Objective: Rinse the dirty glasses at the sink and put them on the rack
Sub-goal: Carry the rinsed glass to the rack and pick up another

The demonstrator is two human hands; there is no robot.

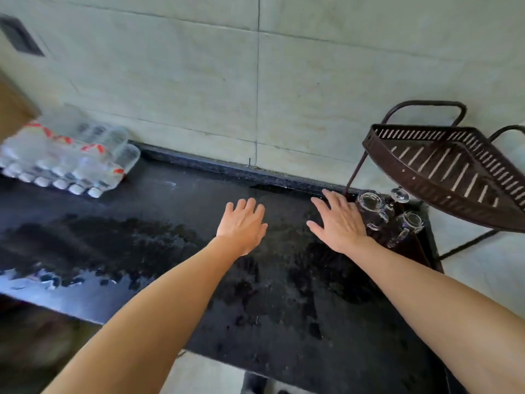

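left hand point(241, 224): hovering palm down over the wet counter point(159, 231), fingers straight and slightly spread, holding nothing.
right hand point(338, 220): lying flat and palm down too, fingers straight, gripping nothing; outer edge sitting just beside the nearest glass, contact not being clear enough to call.
glasses point(372, 209): standing rim-down in a tight cluster on the lower tier point(419, 253) of the rack point(443, 172), at the counter's far right corner; a stemmed glass point(400, 194) showing foot-up at the back.
key relation: lying directly to the right of the right hand, long axes running upright, bases facing up; right hand being much the nearer, left hand sitting well apart with the right hand between.
upper tier: hanging over the cluster, slatted and carrying nothing visible.
sink: not appearing anywhere in view.
step in hand: judging from the inverted glasses and two free hands, probably finishing a placement, with the racking looking largely done.
next move: likely needing the right hand only, should any glass want nudging inward.
risk: brushing the nearest glass sideways and tipping it into its neighbours; wet stone adding slip.
pack of bottles point(65, 160): lying at the far left against the wall, well apart.
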